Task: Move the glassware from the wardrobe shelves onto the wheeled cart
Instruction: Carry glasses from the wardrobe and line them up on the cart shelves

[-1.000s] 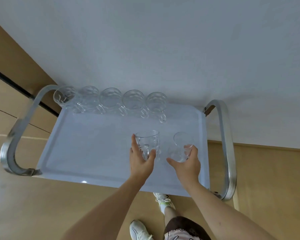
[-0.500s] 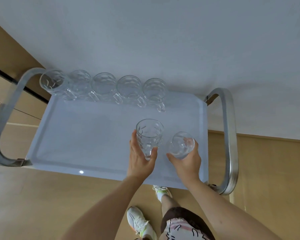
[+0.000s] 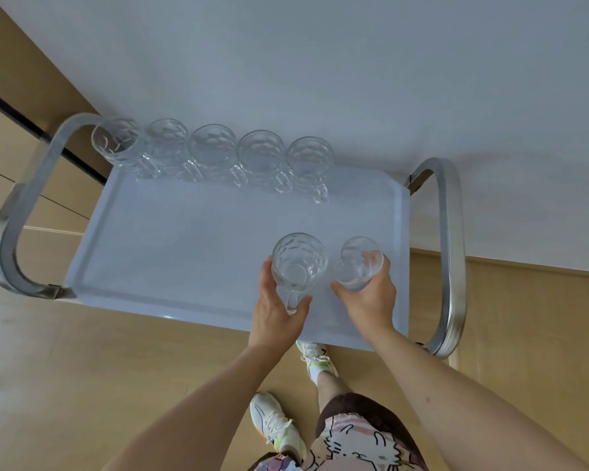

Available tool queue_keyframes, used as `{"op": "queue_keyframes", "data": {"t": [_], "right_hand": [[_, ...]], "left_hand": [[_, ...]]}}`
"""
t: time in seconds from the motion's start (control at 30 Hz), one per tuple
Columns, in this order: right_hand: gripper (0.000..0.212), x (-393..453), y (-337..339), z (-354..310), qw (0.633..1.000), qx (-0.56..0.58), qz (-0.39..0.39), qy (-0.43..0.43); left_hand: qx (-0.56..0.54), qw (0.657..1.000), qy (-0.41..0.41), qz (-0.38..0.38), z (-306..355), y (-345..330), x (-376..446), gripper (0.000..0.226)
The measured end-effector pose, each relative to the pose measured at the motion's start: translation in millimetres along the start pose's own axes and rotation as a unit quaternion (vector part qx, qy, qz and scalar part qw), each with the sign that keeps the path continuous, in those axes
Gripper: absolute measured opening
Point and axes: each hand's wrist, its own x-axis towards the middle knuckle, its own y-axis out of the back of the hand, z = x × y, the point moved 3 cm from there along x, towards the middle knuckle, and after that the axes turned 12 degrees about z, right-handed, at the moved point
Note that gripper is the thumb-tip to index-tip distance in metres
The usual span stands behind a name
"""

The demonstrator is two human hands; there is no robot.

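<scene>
A wheeled cart with a pale tray top [image 3: 184, 253] stands against a white wall. Several dimpled glass mugs [image 3: 213, 149] stand in a row along the tray's far edge. My left hand [image 3: 276, 314] grips a dimpled glass mug [image 3: 298, 263] near the tray's front right, its handle toward me. Right beside it, my right hand [image 3: 368, 300] holds a smooth glass tumbler [image 3: 357, 263], tilted away from me. Both glasses are over the tray; I cannot tell whether they touch it.
Curved metal handles rise at the cart's left end [image 3: 11, 232] and right end [image 3: 451, 253]. The white wall [image 3: 320, 62] is directly behind the row of mugs. Wooden floor surrounds the cart, and my feet in white sneakers [image 3: 276, 426] are below its front edge.
Both hands have kept hold of their glasses over the tray's front right. The view has tipped downward, so I now look into the mug from above. The row of mugs has not moved.
</scene>
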Motion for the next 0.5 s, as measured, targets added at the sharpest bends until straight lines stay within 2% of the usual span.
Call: {"op": "queue_keyframes", "data": {"t": [0.13,0.23,0.33,0.4,0.5], "right_hand": [[0.088,0.5,-0.4,-0.2,1.000,0.001,-0.002,0.002],[0.086,0.9,-0.6,-0.7,1.000,0.000,-0.003,-0.003],[0.082,0.8,-0.1,-1.5,1.000,-0.001,-0.001,0.000],[0.078,-0.1,1.8,-3.3,1.000,0.006,0.002,-0.001],[0.077,-4.8,6.9,-4.6,1.000,0.010,0.016,0.003]], "left_hand": [[-0.020,0.999,0.010,-0.047,-3.1,13.7,-7.4,0.103],[-0.034,0.997,-0.054,-0.038,11.0,24.1,1.1,0.089],[0.009,0.990,-0.131,-0.044,32.0,34.8,25.5,0.092],[0.093,0.970,-0.200,-0.104,45.1,40.1,44.8,0.103],[0.235,0.900,-0.285,-0.234,59.1,37.6,66.2,0.114]]}}
